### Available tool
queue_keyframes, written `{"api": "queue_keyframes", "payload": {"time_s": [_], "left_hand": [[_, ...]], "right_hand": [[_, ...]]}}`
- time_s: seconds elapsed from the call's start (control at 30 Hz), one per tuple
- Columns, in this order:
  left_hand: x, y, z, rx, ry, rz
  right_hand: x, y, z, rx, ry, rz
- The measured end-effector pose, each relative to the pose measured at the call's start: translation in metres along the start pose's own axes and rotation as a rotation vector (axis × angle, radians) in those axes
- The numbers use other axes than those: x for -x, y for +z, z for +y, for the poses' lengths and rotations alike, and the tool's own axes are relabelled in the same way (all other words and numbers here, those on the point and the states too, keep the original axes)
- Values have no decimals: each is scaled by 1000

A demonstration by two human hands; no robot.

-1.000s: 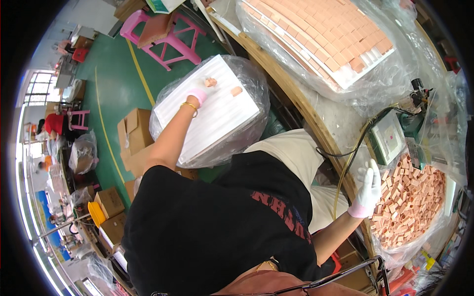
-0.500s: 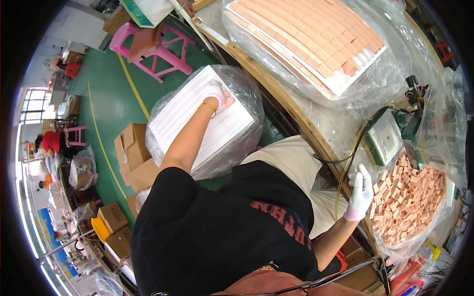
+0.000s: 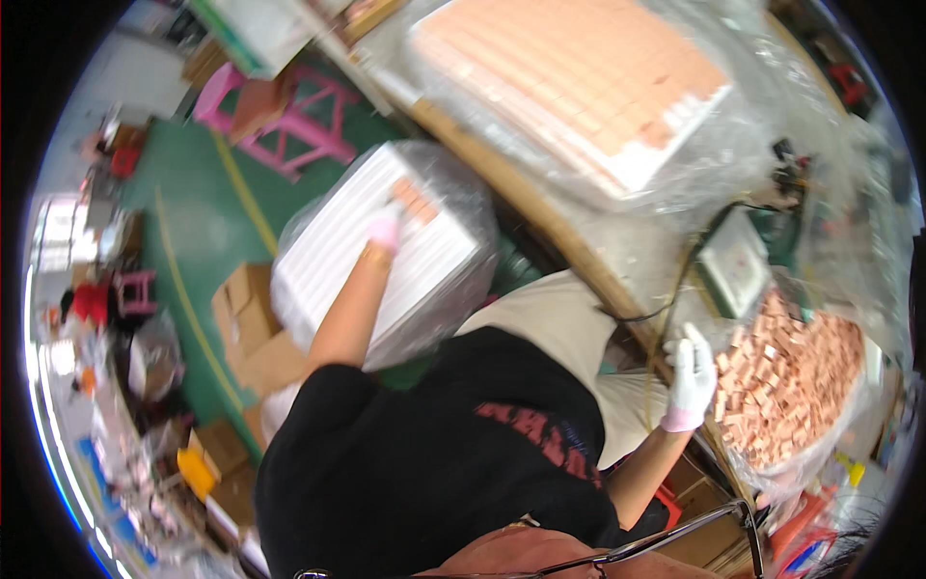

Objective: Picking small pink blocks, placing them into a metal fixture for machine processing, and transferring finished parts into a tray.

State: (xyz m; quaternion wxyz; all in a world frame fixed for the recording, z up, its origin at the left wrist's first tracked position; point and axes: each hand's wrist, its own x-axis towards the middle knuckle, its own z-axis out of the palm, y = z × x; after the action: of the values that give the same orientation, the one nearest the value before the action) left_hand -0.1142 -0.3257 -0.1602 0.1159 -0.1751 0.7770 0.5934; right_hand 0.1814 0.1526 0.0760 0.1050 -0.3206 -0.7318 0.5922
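My left hand [image 3: 385, 228], in a white glove with a pink cuff, is over a white ridged foam tray [image 3: 338, 251]. It is smeared by motion, so its fingers cannot be made out. Just beside it a short row of copper-coloured blocks [image 3: 415, 200] lies on the tray. My right hand [image 3: 692, 379], gloved alike, is raised by the bench edge with its fingers stretched upward and nothing visible in them. Nearest to it is a heap of loose copper-coloured blocks [image 3: 791, 386] on clear plastic.
On the bench, a second foam tray [image 3: 632, 174] in plastic film carries many rows of blocks. A white-and-green device [image 3: 733, 261] with a cable stands near the heap. Across the green floor are a pink stool [image 3: 280, 116] and cardboard boxes [image 3: 253, 323]. People work farther left.
My left hand has drawn back toward me and to the left, uncovering the row of blocks on the tray. My right hand stays near the heap. The whole view has shifted slightly.
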Motion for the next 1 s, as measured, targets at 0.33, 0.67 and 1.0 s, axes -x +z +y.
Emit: {"api": "queue_keyframes", "payload": {"time_s": [0.33, 0.67, 1.0], "left_hand": [[131, 106, 273, -307, 1252, -30], [120, 172, 356, -1037, 1530, -578], [117, 225, 358, -767, 1510, -280]], "right_hand": [[-6, 6, -13, 135, -214, 11], [-18, -45, 8, 213, -264, 268], [-8, -73, 14, 195, -294, 366]]}}
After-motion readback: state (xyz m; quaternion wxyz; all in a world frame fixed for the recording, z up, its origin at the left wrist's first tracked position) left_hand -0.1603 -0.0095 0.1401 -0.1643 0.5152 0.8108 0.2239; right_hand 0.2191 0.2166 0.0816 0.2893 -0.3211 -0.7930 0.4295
